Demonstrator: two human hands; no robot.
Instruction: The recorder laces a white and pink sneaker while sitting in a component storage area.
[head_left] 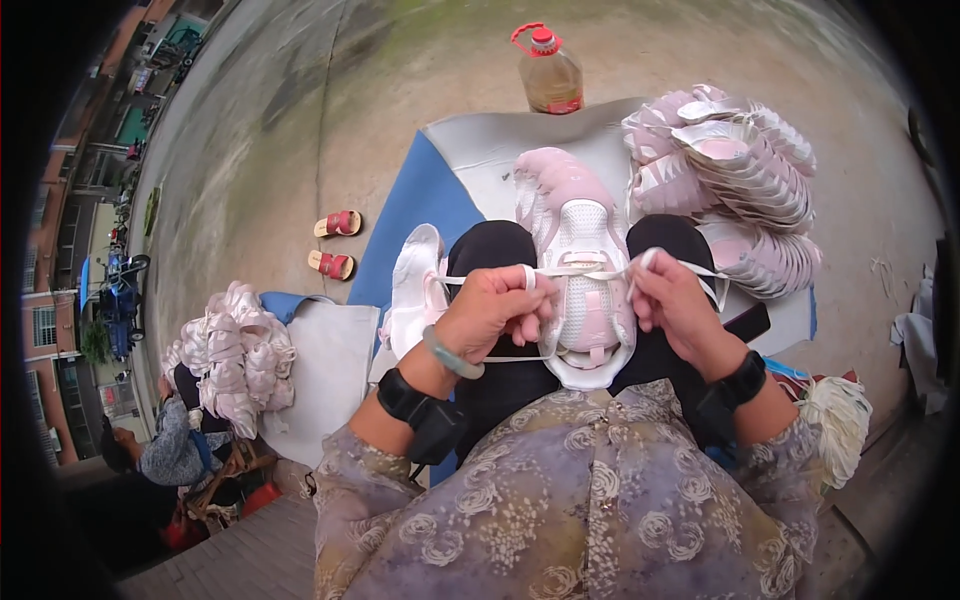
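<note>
A pink and white shoe upper (585,315) lies between my knees, its rounded heel end toward me. My left hand (490,312) is closed on one end of a white shoelace (570,270), left of the upper. On the other side, my right hand (678,305) pinches the lace between thumb and fingers. The lace runs taut across the upper between both hands, and loose lengths hang at each side. More pink uppers (560,178) fan out beyond this one. At my left knee rests a mostly white upper (415,285).
Stacked pink and white uppers (745,165) stand at the far right. Beyond the sheet (470,150) is a red-capped bottle (550,78). Red sandals (338,224) lie left. White laces (835,425) hang at lower right, near a dark phone (748,322). Another person (175,450) sits beside piled uppers (238,350).
</note>
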